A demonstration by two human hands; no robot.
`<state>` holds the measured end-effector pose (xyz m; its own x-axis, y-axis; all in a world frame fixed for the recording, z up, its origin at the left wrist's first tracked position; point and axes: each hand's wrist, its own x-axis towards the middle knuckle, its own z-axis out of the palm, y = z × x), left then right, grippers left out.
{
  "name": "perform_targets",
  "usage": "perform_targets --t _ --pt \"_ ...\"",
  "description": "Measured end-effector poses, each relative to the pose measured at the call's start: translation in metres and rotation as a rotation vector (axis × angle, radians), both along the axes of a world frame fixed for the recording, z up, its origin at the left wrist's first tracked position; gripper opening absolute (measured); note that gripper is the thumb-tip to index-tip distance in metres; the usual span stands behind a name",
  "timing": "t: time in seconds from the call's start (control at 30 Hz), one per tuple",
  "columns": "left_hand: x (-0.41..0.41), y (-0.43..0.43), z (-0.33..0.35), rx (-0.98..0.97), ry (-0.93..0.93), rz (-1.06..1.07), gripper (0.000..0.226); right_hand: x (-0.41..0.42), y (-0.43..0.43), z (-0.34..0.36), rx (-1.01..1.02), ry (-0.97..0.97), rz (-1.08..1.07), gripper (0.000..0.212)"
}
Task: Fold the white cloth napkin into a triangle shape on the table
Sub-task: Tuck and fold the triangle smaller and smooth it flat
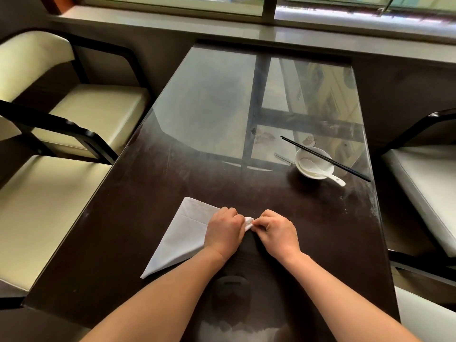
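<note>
Here the white napkin (183,233) lies folded into a triangle on the dark table (138,193), left of centre. The left hand (223,232) and right hand (277,233) both pinch its right corner. Farther right stands a bowl (314,162) with spoon (318,170) and chopsticks (325,159).

The dark table (172,169) is wide open in the middle and far end, but on the right a white bowl (313,162) with a spoon (318,170) and black chopsticks (325,158) stands in the way, and chairs (74,114) crowd both sides.
</note>
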<state>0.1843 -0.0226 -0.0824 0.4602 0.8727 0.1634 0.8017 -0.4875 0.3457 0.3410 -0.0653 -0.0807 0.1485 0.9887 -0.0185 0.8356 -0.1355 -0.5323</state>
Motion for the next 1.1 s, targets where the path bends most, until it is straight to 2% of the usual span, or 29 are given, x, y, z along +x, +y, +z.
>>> perform_targets --t 0.23,0.37,0.43,0.53,0.87,1.1 --pt "-0.004 -0.004 0.002 -0.011 -0.015 -0.033 0.013 0.001 0.001 -0.002 0.010 0.004 -0.012 0.004" --pt "-0.002 -0.004 0.003 -0.030 0.030 -0.040 0.012 0.007 -0.004 -0.004 0.136 -0.129 0.134 0.030" --pt "-0.003 -0.005 0.004 -0.026 0.023 -0.052 0.012 0.007 -0.005 -0.007 0.191 -0.230 0.226 0.023" --pt "-0.013 -0.011 0.007 -0.015 0.022 -0.041 0.010 0.007 -0.002 -0.010 0.230 -0.276 0.246 0.013" --pt "-0.159 -0.045 -0.004 0.250 0.246 0.024 0.020 0.013 -0.002 -0.013 0.291 -0.351 0.300 0.010" --pt "-0.203 -0.054 -0.012 0.332 0.214 0.062 0.020 0.006 -0.019 -0.008 0.360 -0.457 0.452 0.013"
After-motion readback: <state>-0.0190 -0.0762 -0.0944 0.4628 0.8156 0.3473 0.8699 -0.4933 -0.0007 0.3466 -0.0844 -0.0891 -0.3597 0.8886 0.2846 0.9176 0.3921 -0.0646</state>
